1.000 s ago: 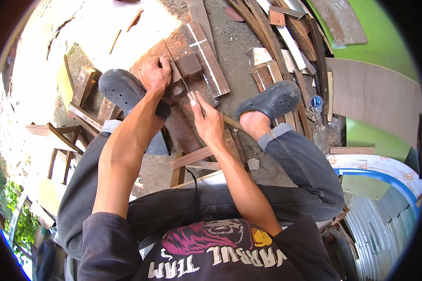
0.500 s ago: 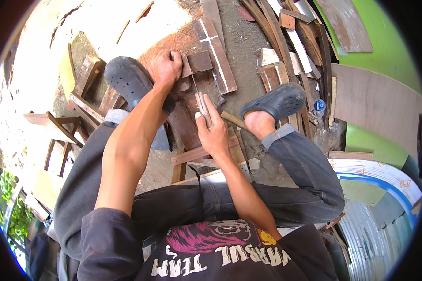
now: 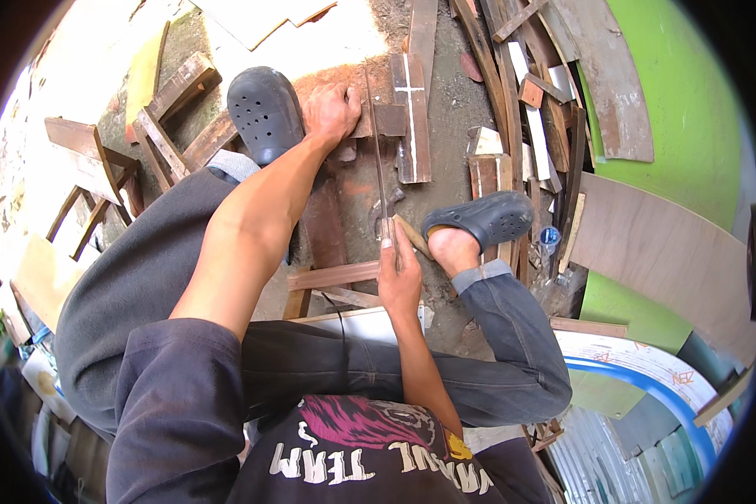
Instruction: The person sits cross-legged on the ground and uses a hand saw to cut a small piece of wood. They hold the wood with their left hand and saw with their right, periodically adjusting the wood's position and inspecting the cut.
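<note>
My left hand [image 3: 332,111] is closed on the left end of a short brown wood block [image 3: 390,120], holding it down near the ground. A thin saw blade [image 3: 378,164], seen almost edge-on, crosses the block just right of that hand. My right hand [image 3: 401,281] grips the saw's handle [image 3: 387,228] nearer to me, its thumb and a finger stretched along it. What lies beneath the block is mostly hidden. Close to the right hand lies a hammer with a wooden handle [image 3: 411,236], its dark head [image 3: 386,204] partly behind the blade.
A dark plank with white stripes [image 3: 411,126] lies beyond the block. Dark clogs, left [image 3: 265,113] and right [image 3: 487,220], flank the work. Long wood scraps [image 3: 512,92] are piled at right; wooden frames [image 3: 92,176] stand at left. A brown board [image 3: 323,223] lies between my legs.
My right hand has drawn the saw back toward me, so more blade shows. The left hand stays on the block. The whole view has shifted and turned slightly.
</note>
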The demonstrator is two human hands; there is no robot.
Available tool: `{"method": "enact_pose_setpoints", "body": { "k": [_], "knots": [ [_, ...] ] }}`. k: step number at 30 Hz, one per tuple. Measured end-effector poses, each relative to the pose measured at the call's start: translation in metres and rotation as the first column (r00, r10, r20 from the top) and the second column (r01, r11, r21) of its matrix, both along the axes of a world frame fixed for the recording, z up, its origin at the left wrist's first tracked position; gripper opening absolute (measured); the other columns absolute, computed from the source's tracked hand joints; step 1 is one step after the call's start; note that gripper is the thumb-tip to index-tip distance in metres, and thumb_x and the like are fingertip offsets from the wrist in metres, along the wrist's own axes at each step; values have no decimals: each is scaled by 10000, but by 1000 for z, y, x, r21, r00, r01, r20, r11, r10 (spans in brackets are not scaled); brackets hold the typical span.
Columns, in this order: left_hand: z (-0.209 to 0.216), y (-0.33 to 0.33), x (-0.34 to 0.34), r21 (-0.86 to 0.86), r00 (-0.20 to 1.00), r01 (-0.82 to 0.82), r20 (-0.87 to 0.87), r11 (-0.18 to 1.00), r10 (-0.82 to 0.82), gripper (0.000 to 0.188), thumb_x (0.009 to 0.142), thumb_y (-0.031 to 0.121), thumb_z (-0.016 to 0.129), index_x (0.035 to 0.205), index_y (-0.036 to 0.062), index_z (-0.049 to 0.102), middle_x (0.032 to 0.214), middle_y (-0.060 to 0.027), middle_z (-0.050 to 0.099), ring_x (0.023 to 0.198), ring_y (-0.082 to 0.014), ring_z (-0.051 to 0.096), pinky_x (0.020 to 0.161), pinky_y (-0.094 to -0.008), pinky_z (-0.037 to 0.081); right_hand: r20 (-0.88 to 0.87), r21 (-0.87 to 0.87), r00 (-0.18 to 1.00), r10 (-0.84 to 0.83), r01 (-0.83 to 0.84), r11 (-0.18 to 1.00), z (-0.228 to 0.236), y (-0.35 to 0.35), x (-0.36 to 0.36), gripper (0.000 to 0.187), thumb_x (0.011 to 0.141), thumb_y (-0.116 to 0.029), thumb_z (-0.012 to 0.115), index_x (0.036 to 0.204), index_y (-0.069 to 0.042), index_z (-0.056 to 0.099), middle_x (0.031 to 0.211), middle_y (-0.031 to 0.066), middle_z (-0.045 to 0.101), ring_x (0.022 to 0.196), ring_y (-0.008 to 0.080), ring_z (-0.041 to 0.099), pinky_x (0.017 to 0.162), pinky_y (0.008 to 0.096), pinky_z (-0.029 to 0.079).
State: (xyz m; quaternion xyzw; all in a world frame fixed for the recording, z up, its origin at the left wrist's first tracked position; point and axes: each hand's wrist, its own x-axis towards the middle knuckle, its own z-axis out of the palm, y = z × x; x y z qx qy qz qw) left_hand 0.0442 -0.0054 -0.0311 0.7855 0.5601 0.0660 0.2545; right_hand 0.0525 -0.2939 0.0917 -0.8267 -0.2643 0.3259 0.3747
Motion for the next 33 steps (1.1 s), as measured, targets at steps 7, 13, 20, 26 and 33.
{"method": "enact_pose_setpoints", "body": {
  "k": [7, 13, 20, 26, 33],
  "knots": [
    [10, -9, -14, 30, 979, 200, -40, 979, -199, 443, 950, 373, 510, 1142, 4, 661, 1160, -208, 671, 1164, -366, 591, 1050, -508, 382, -127, -15, 991, -52, 51, 999, -16, 3, 7, 491, 1033, -277, 567, 1447, -13, 542, 1010, 69, 687, 695, 100, 548, 650, 278, 473],
    [26, -17, -31, 17, 766, 597, -307, 802, -564, 789, 826, 489, 682, 1408, 28, 418, 1338, -232, 530, 1295, -376, 499, 1100, -523, 349, -252, -129, 955, -159, 130, 983, 8, 20, 13, 497, 995, -377, 563, 1401, -93, 605, 1307, 212, 659, 1238, 362, 621, 1041, 394, 468],
    [6, 3, -28, -122, 672, 617, -432, 778, -601, 886, 859, 468, 732, 1499, 22, 312, 1358, -219, 497, 1325, -388, 468, 1061, -546, 400, -174, -104, 978, -119, 102, 989, 10, 38, 22, 482, 988, -372, 570, 1372, -86, 629, 1272, 227, 668, 1184, 381, 647, 1007, 396, 493],
    [16, -2, -19, -95, 718, 587, -397, 804, -571, 817, 836, 393, 726, 1472, 37, 357, 1326, -212, 514, 1296, -383, 483, 1032, -562, 410, -174, -108, 978, -114, 96, 989, 6, 45, 27, 469, 981, -359, 586, 1367, -97, 634, 1251, 212, 678, 1160, 387, 656, 977, 402, 509],
    [26, 19, -9, -308, 728, 509, -344, 804, -593, 845, 812, 480, 686, 1460, 31, 381, 1419, -253, 465, 1376, -426, 411, 1115, -580, 340, -156, -57, 983, -95, 88, 995, -11, 54, 35, 457, 979, -346, 589, 1371, -116, 631, 1220, 217, 684, 1133, 403, 658, 956, 407, 519]
  ]
}}
